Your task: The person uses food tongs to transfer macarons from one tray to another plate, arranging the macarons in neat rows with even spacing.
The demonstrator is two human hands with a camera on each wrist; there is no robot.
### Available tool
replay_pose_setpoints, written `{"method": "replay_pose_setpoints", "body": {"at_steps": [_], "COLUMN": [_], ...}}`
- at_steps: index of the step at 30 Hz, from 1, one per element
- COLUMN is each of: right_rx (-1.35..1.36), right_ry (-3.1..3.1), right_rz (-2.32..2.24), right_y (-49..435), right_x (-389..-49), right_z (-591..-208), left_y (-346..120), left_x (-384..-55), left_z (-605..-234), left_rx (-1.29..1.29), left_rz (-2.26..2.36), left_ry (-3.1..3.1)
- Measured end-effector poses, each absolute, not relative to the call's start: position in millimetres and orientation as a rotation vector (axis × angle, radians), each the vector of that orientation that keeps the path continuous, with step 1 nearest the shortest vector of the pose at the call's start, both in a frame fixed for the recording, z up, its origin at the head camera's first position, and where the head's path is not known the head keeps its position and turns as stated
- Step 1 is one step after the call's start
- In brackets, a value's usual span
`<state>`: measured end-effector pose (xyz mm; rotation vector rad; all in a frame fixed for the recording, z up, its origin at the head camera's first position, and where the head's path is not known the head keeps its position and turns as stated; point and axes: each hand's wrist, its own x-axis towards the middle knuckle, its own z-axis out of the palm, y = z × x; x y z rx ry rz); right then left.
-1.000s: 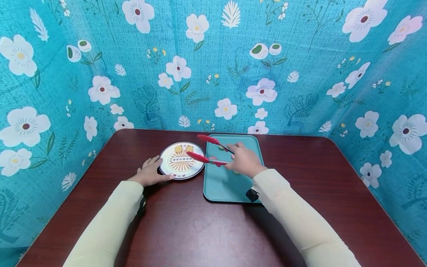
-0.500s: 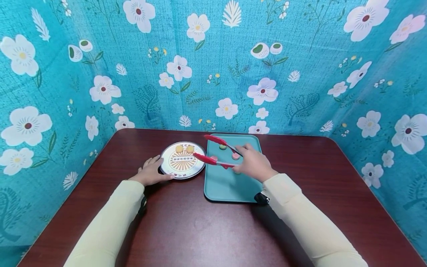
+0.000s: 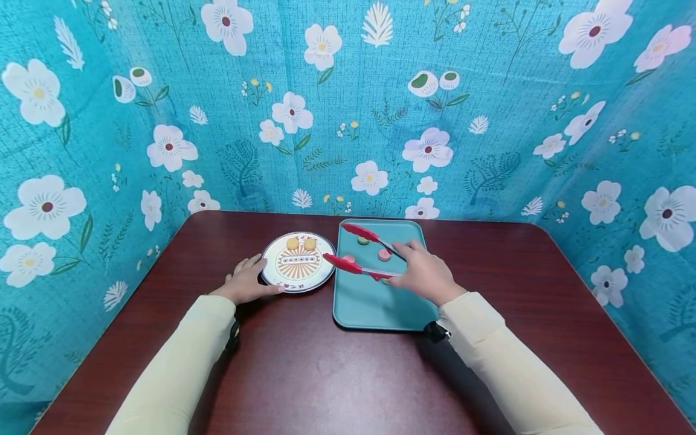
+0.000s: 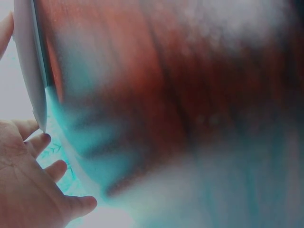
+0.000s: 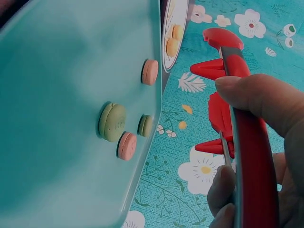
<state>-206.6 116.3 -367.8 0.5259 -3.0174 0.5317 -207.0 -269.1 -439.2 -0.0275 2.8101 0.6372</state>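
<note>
Dark table [image 3: 304,362] below, right fingers [image 5: 222,187] curl round tongs [image 5: 254,145].

No lettering can be read. Small dark-red markings [image 3: 294,286] on the rim of a white plate [image 3: 311,280], just left of the teal tray [image 3: 364,308], are too fine to decipher.

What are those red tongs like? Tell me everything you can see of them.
The tongs have red ends, silvery, metal-looking arms and a red covering along the handle. Their arms stand spread, with nothing gripped between the ends. The right hand holds them, apparently raised over the teal tray, ends pointing toward the plate. The material of the red parts is unclear.
</note>
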Motion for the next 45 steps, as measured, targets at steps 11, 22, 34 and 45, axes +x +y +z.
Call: {"method": "replay_pose_setpoints", "body": {"at_steps": [11,22,34,45], "right_rx": [0.546,0.561,0.547,0.538], "right_ry": [-3.017,-3.017,-3.043,-3.057], "right_rz": [0.516,0.500,0.481,0.481], "right_y": [125,132,137,141], "right_x": [-202,-204,-204,-207], "right_z": [-372,-378,-382,-387], "left_y": [-268,-268,-268,-270], "left_x": [-206,-207,-207,-207], "left_z": [-438,-439,-439,-440], "left_rx": [-0.018,-0.016,-0.022,-0.007], "left_rz": [0.646,0.646,0.649,0.647], "left_ry": [2.813,2.817,2.815,2.815]}}
